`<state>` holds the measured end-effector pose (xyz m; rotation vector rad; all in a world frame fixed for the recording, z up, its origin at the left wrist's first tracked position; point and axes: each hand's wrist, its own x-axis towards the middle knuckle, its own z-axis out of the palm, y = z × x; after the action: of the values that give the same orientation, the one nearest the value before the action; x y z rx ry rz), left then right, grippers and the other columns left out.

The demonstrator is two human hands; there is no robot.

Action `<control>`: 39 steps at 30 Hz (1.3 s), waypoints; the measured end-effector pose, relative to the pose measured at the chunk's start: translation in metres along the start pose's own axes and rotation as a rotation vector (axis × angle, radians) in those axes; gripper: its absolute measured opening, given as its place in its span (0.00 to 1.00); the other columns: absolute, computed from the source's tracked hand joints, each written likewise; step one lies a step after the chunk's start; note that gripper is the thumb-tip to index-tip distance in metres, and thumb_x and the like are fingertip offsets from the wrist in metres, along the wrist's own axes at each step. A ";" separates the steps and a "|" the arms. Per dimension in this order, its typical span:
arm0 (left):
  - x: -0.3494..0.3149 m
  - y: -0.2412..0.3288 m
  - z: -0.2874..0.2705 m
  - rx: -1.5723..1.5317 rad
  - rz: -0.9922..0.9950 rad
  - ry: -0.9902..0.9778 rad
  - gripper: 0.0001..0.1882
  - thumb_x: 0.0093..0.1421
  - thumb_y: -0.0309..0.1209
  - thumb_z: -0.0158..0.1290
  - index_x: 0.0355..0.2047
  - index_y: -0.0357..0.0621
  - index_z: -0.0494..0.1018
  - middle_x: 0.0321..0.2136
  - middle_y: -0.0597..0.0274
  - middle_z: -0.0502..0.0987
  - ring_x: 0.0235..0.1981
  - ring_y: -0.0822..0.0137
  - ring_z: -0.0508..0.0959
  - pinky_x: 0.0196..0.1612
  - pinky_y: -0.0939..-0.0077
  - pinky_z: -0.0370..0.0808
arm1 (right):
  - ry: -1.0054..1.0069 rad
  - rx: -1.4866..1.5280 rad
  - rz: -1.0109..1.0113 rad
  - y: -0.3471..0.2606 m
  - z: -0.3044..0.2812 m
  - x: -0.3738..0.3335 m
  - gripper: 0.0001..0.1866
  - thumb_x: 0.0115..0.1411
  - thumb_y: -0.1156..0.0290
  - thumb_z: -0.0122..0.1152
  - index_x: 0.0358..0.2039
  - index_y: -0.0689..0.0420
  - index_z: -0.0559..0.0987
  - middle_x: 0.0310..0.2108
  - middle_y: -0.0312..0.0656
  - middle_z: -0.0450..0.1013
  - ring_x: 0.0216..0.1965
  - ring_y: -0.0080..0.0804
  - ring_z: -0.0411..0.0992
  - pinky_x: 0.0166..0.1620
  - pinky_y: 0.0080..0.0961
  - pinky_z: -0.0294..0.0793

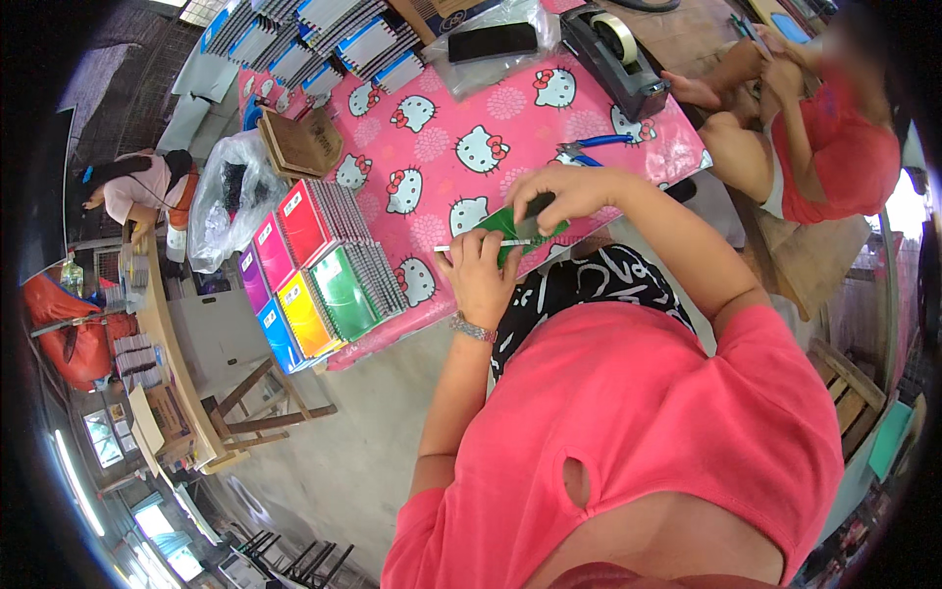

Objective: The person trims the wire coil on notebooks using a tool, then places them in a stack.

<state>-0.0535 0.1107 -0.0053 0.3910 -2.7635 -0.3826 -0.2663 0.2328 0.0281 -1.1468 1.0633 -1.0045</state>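
Observation:
A green notebook point(501, 222) with a white edge is held at the near edge of the table, largely covered by my hands. My left hand point(480, 273) grips its white edge from the near left, a metal watch point(472, 329) on that wrist. Above its right part, my right hand point(567, 196) is curled, thumb and fingers pinched at the notebook beside a dark grey patch. What exactly lies between those fingertips is partly hidden. To the left of my hands stand rows of spiral notebooks point(340, 292) with green, red, yellow, pink, purple and blue covers.
The table has a pink cat-print cover point(432, 144). On it lie blue-handled pliers point(596, 148), a tape dispenser point(616, 64), a black phone point(493, 41) on clear plastic, and stacked notebooks point(378, 39) at the back. A person in red point(834, 147) sits at right; another point(147, 185) works far left.

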 end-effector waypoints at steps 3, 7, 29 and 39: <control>0.004 0.005 -0.001 -0.072 -0.034 0.038 0.18 0.51 0.43 0.62 0.39 0.51 0.74 0.41 0.63 0.72 0.49 0.57 0.68 0.52 0.46 0.58 | 0.168 0.177 -0.140 0.008 -0.001 -0.007 0.21 0.43 0.71 0.66 0.42 0.58 0.81 0.48 0.44 0.72 0.53 0.36 0.68 0.57 0.31 0.65; 0.005 0.002 -0.001 -0.056 -0.001 0.075 0.18 0.50 0.43 0.62 0.38 0.50 0.74 0.41 0.62 0.72 0.48 0.58 0.68 0.50 0.53 0.59 | 0.246 -0.599 0.078 0.001 0.002 0.000 0.22 0.45 0.68 0.69 0.43 0.57 0.81 0.56 0.45 0.67 0.60 0.38 0.63 0.63 0.35 0.57; 0.011 -0.014 -0.009 -0.328 -0.055 0.101 0.17 0.49 0.28 0.61 0.39 0.41 0.70 0.40 0.53 0.71 0.46 0.51 0.68 0.50 0.58 0.65 | 0.069 0.315 -0.151 0.007 -0.003 0.019 0.20 0.46 0.70 0.69 0.43 0.57 0.81 0.55 0.44 0.69 0.57 0.36 0.66 0.60 0.31 0.62; 0.011 -0.033 -0.011 -0.553 -0.126 -0.029 0.14 0.52 0.19 0.56 0.39 0.37 0.69 0.37 0.52 0.71 0.36 0.54 0.74 0.39 0.65 0.73 | 0.098 -0.027 -0.010 0.013 -0.005 0.037 0.21 0.48 0.66 0.69 0.44 0.58 0.80 0.53 0.43 0.69 0.56 0.33 0.66 0.60 0.30 0.60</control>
<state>-0.0524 0.0740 -0.0023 0.4133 -2.5190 -1.1500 -0.2629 0.1973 0.0104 -1.1345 1.1528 -1.0657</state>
